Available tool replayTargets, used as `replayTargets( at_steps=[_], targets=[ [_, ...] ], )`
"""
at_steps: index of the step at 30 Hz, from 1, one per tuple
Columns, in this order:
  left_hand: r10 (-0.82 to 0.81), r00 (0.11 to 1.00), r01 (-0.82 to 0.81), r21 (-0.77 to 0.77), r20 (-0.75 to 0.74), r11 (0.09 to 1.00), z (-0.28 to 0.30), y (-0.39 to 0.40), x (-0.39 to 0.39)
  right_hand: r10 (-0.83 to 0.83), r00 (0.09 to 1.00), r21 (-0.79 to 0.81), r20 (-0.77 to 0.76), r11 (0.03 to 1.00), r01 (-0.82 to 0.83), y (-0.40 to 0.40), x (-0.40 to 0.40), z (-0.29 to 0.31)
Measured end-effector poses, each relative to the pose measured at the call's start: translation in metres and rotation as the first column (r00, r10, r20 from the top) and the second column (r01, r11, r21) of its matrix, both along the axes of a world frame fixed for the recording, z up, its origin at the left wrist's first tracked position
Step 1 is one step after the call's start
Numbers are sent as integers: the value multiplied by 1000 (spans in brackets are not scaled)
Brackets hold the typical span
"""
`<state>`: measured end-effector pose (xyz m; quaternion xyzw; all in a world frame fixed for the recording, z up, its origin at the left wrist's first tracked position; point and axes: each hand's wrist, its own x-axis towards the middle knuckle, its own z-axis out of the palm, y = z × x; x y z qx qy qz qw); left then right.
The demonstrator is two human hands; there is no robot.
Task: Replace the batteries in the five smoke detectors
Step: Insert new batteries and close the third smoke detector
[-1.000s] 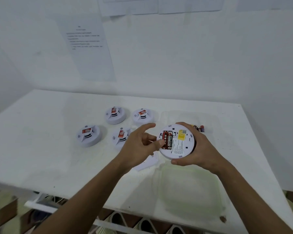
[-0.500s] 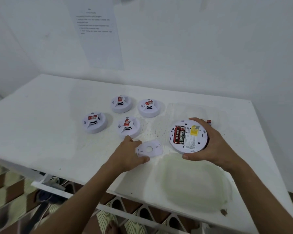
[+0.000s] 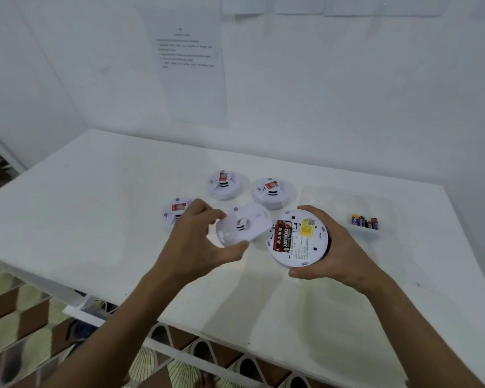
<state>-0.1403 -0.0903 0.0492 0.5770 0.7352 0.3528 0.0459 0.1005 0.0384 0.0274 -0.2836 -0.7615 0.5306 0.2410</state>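
Note:
My right hand [image 3: 338, 249] holds a white smoke detector [image 3: 298, 238] back side up above the table; two red-and-black batteries [image 3: 282, 236] sit in its open compartment. My left hand [image 3: 199, 239] grips the white round back cover [image 3: 247, 225] by its left edge, lifted and tilted just left of the detector. Behind the cover a fourth detector is mostly hidden. Three more detectors rest on the table: one at the left [image 3: 172, 212] partly behind my left hand, two farther back [image 3: 224, 184] [image 3: 272, 191].
A small clear tray with several loose batteries [image 3: 366, 222] lies at the right of the white table [image 3: 95, 208]. A translucent lid or tray lies flat near the front edge [image 3: 333, 312]. Papers hang on the wall [image 3: 189, 65]. The floor shows below the front edge.
My left hand left the batteries, reached down to the cover on the table, and has now lifted it toward the detector. The camera view shifted.

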Motion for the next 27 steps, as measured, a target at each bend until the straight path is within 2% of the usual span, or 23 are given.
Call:
replayTargets(
  at_steps=[2, 5, 11, 16, 21, 24, 27],
  targets=[
    [-122, 992, 122, 18, 33, 992, 14, 3, -5, 21, 1000, 10, -5, 1000, -21, -3, -21, 5],
    [-263, 964, 264, -33, 50, 964, 26, 10, -12, 29, 1000, 29, -7, 999, -28, -7, -51, 11],
    [-294, 950, 302, -66, 103, 951, 23, 20, -51, 15, 1000, 26, -8, 1000, -15, -13, -94, 18],
    [-306, 948, 315, -138, 82, 939, 19, 24, -81, -9, 1000, 37, -5, 999, 9, -17, -119, 20],
    [-342, 918, 377, -175, 200, 909, 23, 23, -109, -25, 1000, 43, -8, 999, 25, -19, -147, 20],
    [-312, 873, 404, -199, 375, 893, 24, 22, -126, -38, 999, 51, -15, 998, 39, -22, -163, 20],
    [-312, 817, 468, -243, 485, 849, 25, 25, -145, -53, 998, 37, -28, 998, 54, -26, -175, 16]
  ],
)
